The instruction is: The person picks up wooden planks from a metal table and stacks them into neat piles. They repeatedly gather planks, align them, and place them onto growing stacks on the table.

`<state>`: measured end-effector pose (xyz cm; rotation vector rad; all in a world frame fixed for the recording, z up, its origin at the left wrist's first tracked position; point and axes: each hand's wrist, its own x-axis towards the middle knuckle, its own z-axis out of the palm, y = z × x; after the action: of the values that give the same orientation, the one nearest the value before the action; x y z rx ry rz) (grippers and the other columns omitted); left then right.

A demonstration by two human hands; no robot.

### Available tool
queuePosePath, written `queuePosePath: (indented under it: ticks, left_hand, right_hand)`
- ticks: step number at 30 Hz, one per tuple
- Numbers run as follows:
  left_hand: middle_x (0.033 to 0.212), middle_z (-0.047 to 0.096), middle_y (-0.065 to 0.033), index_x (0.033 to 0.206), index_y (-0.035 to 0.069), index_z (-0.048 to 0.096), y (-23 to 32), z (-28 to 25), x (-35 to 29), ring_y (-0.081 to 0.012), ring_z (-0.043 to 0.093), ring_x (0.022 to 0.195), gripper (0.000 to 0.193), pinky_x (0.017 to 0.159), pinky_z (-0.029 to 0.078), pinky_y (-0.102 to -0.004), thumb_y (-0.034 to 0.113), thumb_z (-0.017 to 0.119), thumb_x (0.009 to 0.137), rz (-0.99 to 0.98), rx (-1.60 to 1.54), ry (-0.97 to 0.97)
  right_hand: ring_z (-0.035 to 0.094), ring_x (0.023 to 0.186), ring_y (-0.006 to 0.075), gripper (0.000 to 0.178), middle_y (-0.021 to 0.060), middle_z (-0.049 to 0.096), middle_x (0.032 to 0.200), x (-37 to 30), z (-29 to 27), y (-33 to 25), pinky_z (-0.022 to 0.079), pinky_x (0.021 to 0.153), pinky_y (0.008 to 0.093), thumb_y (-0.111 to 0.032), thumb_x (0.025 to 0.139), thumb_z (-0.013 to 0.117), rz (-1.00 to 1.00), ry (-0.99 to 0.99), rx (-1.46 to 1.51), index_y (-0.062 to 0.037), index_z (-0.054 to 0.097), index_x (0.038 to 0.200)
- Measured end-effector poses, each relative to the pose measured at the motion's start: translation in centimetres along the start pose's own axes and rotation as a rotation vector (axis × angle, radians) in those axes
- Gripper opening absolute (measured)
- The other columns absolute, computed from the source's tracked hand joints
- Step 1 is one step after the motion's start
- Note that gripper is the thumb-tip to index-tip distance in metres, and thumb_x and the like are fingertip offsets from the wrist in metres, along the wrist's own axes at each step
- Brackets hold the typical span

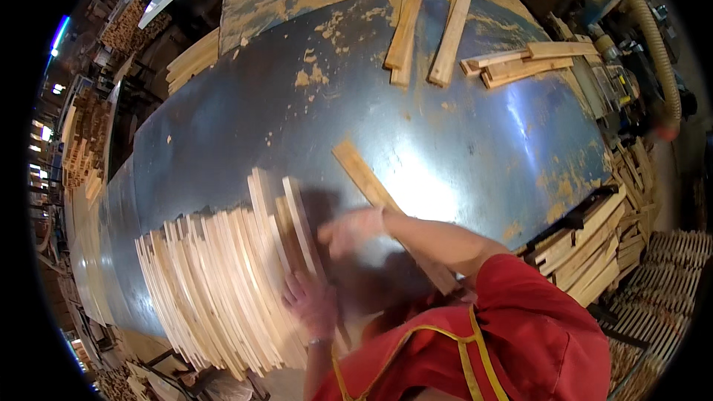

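Observation:
A long row of thin wooden slats (215,289) lies side by side on the shiny metal table (460,148). My left hand (312,301) rests flat on the near end of the rightmost slats, fingers spread. My right hand (350,229) is blurred and hovers just right of the row's far end, beside the last slat (301,223); whether it grips anything I cannot tell. A single longer slat (368,178) lies diagonally on the table and passes under my right forearm. I wear a red top with yellow straps.
More loose slats (445,33) and a small pile (520,63) lie at the table's far end, amid sawdust patches. Stacks of slats (594,245) sit off the right edge. A ribbed dust hose (653,37) runs at upper right. Wood stacks stand at the left.

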<state>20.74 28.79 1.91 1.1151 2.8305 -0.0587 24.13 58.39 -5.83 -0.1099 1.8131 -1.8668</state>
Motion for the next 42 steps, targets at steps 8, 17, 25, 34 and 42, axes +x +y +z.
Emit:
queuePosePath:
  ticks: [8, 17, 25, 34, 42]
  left_hand:
    - [0.130, 0.060, -0.0217, 0.118, 0.009, 0.066, 0.8, 1.9, 1.7, -0.0472, 0.057, 0.121, 0.030, 0.106, 0.047, -0.0615, 0.020, 0.067, 0.091, 0.044, 0.102, 0.273]
    - [0.154, 0.048, -0.0292, 0.138, 0.003, 0.063, 0.4, 1.7, 1.3, -0.0515, 0.041, 0.146, 0.055, 0.122, 0.032, -0.0674, 0.027, 0.069, 0.090, 0.055, 0.035, 0.104]
    - [0.163, 0.045, -0.0220, 0.141, 0.004, 0.066, -1.2, 2.8, 0.2, -0.0468, 0.039, 0.150, 0.065, 0.125, 0.030, -0.0643, 0.038, 0.074, 0.086, 0.040, -0.034, 0.140]
    - [0.141, 0.065, -0.0173, 0.126, 0.005, 0.068, -0.4, -2.6, -1.2, -0.0379, 0.063, 0.134, 0.047, 0.105, 0.052, -0.0543, 0.035, 0.071, 0.090, -0.084, -0.220, -0.311]
    - [0.136, 0.065, -0.0172, 0.133, 0.004, 0.062, -3.0, -1.7, -8.2, -0.0373, 0.060, 0.133, 0.046, 0.115, 0.046, -0.0526, 0.025, 0.065, 0.092, 0.426, -0.284, -0.271]
  right_hand:
    - [0.060, 0.130, 0.0413, 0.072, 0.0241, 0.061, 0.138, -11.5, -27.7, -9.6, 0.051, 0.109, 0.0489, -0.041, 0.089, 0.077, 0.601, 1.712, -0.746, -0.0026, 0.051, 0.144]
    - [0.069, 0.116, 0.0324, 0.071, 0.0202, 0.068, 0.121, -19.2, -25.5, -1.0, 0.057, 0.104, 0.0428, -0.022, 0.091, 0.076, 0.055, 1.849, 0.212, -0.0016, 0.050, 0.154]
    - [0.069, 0.119, 0.0327, 0.070, 0.0154, 0.066, 0.130, -14.8, 9.5, -6.4, 0.058, 0.111, 0.0471, -0.018, 0.094, 0.078, -0.620, 0.742, 1.172, -0.0015, 0.045, 0.154]
    - [0.069, 0.119, 0.0303, 0.104, 0.0222, 0.069, 0.134, -6.0, 27.1, -7.7, 0.052, 0.107, 0.0364, -0.037, 0.091, 0.079, 0.431, 0.907, 0.226, -0.0015, 0.025, 0.171]
    - [0.073, 0.100, 0.0237, 0.087, 0.0183, 0.075, 0.115, -6.3, 23.5, -8.7, 0.061, 0.086, 0.0362, -0.043, 0.089, 0.082, 0.457, 0.740, 0.065, 0.0016, 0.046, 0.155]
